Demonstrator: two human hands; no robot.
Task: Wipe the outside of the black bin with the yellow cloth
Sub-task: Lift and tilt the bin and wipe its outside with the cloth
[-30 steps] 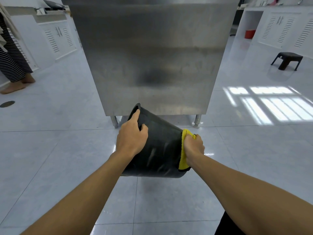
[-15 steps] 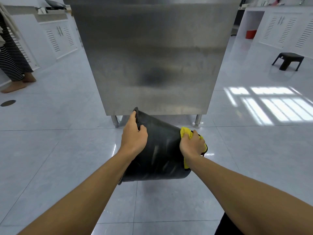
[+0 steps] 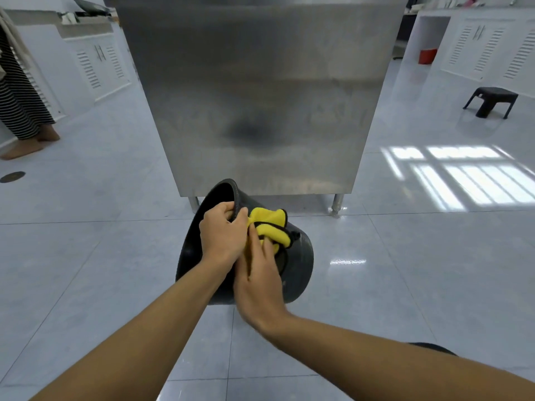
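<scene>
Black bin (image 3: 301, 264) tilted — left hand (image 3: 223, 235) clamps rim.

Steel cabinet (image 3: 260, 96) close behind black bin (image 3: 301, 264), open floor (image 3: 405, 270) beside

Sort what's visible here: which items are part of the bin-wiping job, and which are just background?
In the job:
black bin, tipped, rim gripped by the left hand
yellow cloth, pressed on the bin's outside by the right hand

Just there:
steel cabinet
black stool
red container
floor drain
bystander in a striped garment
</scene>
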